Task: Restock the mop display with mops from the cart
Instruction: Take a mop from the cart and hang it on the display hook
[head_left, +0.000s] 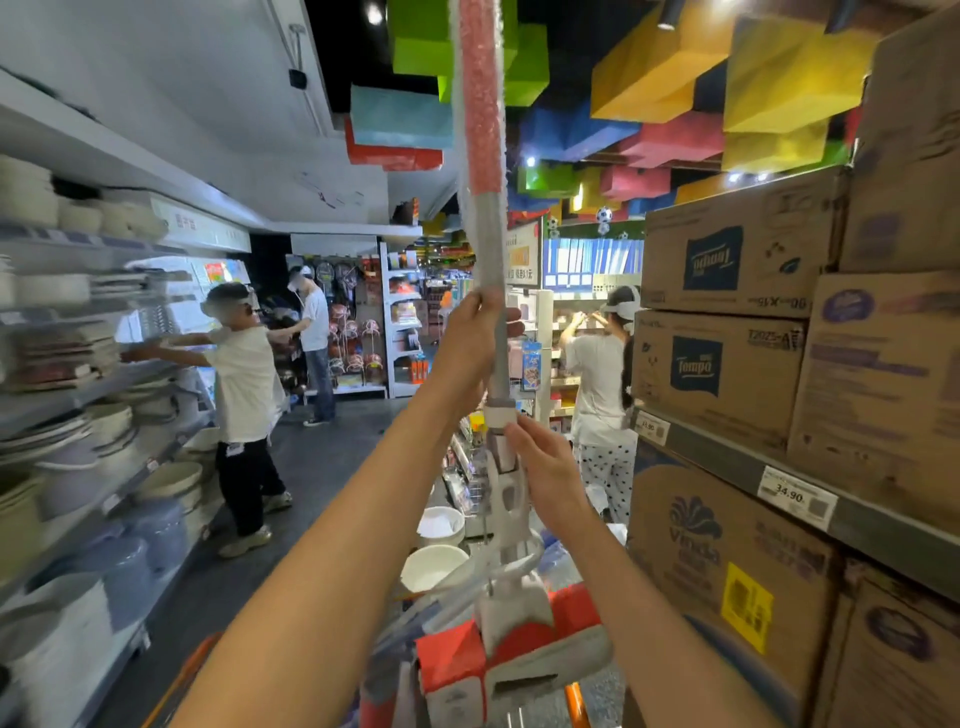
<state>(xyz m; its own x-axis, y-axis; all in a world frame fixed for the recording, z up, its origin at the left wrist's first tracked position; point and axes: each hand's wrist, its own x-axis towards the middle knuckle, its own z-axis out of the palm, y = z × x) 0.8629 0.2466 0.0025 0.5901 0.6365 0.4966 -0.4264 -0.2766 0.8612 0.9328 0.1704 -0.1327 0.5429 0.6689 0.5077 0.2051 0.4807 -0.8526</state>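
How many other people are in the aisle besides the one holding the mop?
3. One person reaches into the left shelves, another stands behind them by the hanging balls, and a third faces shelves at right. Others may be hidden.

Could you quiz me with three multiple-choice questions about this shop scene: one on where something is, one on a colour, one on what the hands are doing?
1. Where are the brown cardboard boxes stacked?
A) on the right-hand shelves B) on the floor at left C) in the cart

2. What colour is the bubble-wrapped upper section of the grey mop pole?
A) blue B) red C) green

3. How is the pole held?
A) lying loose B) by one hand C) by both hands

Answers:
1 A, they fill the shelving at right.
2 B, red shows through the wrap.
3 C, the left hand grips higher and the right hand pinches near the white collar.
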